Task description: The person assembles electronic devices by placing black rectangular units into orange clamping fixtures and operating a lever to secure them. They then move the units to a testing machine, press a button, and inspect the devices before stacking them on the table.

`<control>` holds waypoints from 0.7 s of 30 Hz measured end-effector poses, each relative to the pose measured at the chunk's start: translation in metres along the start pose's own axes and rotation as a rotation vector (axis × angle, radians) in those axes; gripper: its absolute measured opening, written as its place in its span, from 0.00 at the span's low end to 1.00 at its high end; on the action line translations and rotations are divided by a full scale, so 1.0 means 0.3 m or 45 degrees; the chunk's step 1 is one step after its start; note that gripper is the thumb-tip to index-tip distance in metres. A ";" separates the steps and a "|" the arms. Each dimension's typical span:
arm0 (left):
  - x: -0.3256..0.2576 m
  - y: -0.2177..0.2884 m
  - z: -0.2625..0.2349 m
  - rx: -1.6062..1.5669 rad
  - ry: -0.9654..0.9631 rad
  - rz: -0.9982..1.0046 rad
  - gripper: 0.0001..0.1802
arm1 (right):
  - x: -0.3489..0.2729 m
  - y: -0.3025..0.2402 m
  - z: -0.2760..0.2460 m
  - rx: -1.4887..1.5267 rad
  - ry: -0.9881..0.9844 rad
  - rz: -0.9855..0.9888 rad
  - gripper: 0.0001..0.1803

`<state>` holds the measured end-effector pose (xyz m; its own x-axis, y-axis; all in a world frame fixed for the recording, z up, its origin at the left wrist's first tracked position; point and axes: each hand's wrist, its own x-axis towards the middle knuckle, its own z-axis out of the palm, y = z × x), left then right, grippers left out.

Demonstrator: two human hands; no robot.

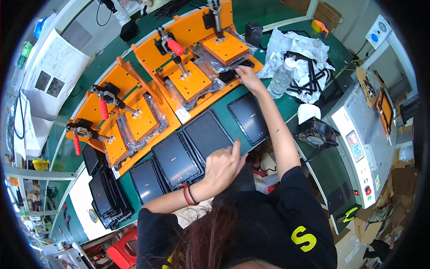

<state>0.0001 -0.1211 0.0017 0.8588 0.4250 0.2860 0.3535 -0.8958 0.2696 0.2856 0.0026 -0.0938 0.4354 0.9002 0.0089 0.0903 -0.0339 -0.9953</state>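
At the far right clamp of the orange fixture [223, 47], my right hand [247, 77] pinches the end of a black part [228, 77]. That part lies at the fixture's front edge, partly hidden by the fingers, and its exact kind is not clear. My left hand [224, 165] has its index finger and thumb stretched out and holds nothing I can see. It hovers over the near edge of a flat black panel [208, 132]. Another black panel [249, 117] lies beside my right forearm. Left of my left hand rest stacked black panels [175, 157].
A second orange clamp fixture [134, 114] with red-handled clamps stands to the left. Stacked black housings [105, 197] sit at the table's left end. On the right are a clear bottle [282, 78], black frames on crumpled white wrap [291, 42], a small fan [317, 134] and a grey machine [365, 143].
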 end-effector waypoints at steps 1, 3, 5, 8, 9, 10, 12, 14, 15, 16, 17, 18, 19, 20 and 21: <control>-0.019 -0.023 -0.018 -0.041 -0.033 -0.074 0.23 | 0.022 0.010 -0.007 0.020 -0.021 0.009 0.13; -0.035 -0.052 -0.046 -0.107 -0.076 -0.179 0.24 | 0.057 0.033 -0.049 0.063 -0.029 0.063 0.12; -0.061 -0.078 -0.055 -0.211 -0.127 -0.288 0.26 | 0.058 -0.003 -0.025 0.083 -0.010 0.181 0.11; -0.087 -0.080 -0.066 -0.429 -0.196 -0.407 0.25 | 0.055 -0.043 -0.019 -0.013 -0.024 0.264 0.11; -0.093 -0.078 -0.061 -0.489 -0.181 -0.433 0.25 | 0.052 -0.049 -0.021 -0.052 -0.029 0.277 0.11; -0.099 -0.074 -0.058 -0.546 -0.167 -0.462 0.24 | 0.051 -0.048 -0.021 -0.089 -0.037 0.289 0.11; -0.106 -0.069 -0.058 -0.640 -0.157 -0.523 0.23 | 0.045 -0.043 -0.022 -0.149 -0.022 0.250 0.11; -0.108 -0.065 -0.062 -0.718 -0.166 -0.583 0.23 | 0.038 -0.030 -0.025 -0.254 0.032 0.184 0.11; -0.110 -0.066 -0.058 -0.758 -0.153 -0.605 0.22 | 0.030 -0.020 -0.026 -0.327 0.080 0.140 0.11; -0.113 -0.070 -0.053 -0.796 -0.140 -0.628 0.22 | 0.019 -0.019 -0.022 -0.399 0.125 0.093 0.11; -0.116 -0.073 -0.050 -0.835 -0.127 -0.650 0.22 | 0.008 -0.018 -0.021 -0.475 0.143 0.060 0.12; -0.120 -0.072 -0.051 -0.849 -0.141 -0.671 0.21 | -0.005 -0.017 -0.024 -0.552 0.163 0.029 0.12; -0.123 -0.069 -0.058 -0.857 -0.153 -0.691 0.21 | -0.018 -0.032 -0.025 -0.625 0.183 -0.009 0.12; -0.130 -0.071 -0.064 -0.860 -0.154 -0.722 0.21 | -0.034 -0.081 -0.009 -0.640 0.182 -0.118 0.13; -0.138 -0.074 -0.065 -0.869 -0.130 -0.737 0.21 | -0.053 -0.177 0.013 -0.656 0.176 -0.234 0.13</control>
<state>-0.0506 -0.1162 0.0019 0.6549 0.7429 -0.1386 0.4718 -0.2587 0.8429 0.2703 -0.0083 -0.0413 0.4813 0.8473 0.2246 0.5863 -0.1207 -0.8011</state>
